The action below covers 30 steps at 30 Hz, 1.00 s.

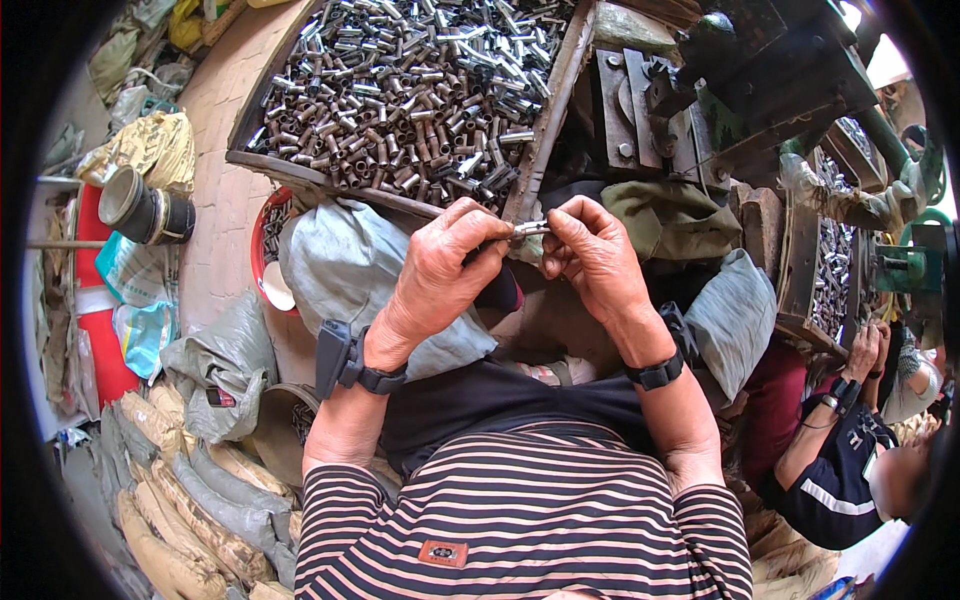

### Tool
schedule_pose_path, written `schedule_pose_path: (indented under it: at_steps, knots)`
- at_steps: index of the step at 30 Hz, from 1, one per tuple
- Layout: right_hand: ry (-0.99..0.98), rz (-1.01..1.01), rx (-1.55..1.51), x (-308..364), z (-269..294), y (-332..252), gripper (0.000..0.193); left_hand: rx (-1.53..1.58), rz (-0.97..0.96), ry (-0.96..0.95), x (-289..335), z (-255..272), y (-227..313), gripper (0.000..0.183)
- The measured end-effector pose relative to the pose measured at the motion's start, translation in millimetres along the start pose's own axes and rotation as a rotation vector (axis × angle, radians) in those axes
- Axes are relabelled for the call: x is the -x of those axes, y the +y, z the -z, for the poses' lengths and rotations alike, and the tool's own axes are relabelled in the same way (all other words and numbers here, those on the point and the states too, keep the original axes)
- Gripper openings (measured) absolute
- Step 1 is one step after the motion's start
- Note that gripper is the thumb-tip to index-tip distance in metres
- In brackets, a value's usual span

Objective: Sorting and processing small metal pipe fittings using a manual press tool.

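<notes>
My left hand [445, 268] and my right hand [597, 258] meet in front of me, each closed in a pinch. Between their fingertips lies a small shiny metal tube [530, 229], held level. Whether it is one piece or two joined end to end, I cannot make out. Just beyond my hands a wooden tray [552, 110] holds a heap of short metal tubes [400, 110], some bright silver, others brownish.
Right of the tray stands a dark metal machine [640, 110] with a bolted block. A red basin [268, 250] sits at the left, beside a grey cloth [345, 265]. Filled sacks [190, 510] lie lower left. At far right a co-worker [830, 460] works beside another tray of metal pieces [832, 270].
</notes>
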State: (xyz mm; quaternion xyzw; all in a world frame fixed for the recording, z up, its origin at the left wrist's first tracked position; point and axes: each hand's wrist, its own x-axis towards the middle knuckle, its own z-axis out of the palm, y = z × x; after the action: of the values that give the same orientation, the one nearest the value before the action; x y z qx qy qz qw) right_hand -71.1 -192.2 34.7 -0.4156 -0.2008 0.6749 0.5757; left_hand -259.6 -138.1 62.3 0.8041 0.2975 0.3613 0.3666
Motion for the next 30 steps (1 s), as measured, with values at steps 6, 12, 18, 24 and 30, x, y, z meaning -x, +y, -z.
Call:
schedule_pose_path:
  at_steps: [6,12,18,24,30]
  knots:
    - [0.031,-0.070,0.003,4,-4,0,0.017,-0.070,-0.026,-0.023,2,4,5,0.021]
    - [0.033,-0.110,-0.044,6,-12,-1,0.018,-0.021,-0.044,-0.029,6,6,1,0.021]
    - [0.064,0.043,0.042,8,-23,10,0.017,0.117,0.121,0.098,12,1,-2,0.017]
    - [0.045,0.033,-0.071,8,-30,18,0.017,0.051,0.081,0.184,15,-5,-1,0.016]
    - [-0.014,-0.075,-0.295,5,-25,23,0.016,0.056,0.043,0.217,16,-9,-1,0.016]
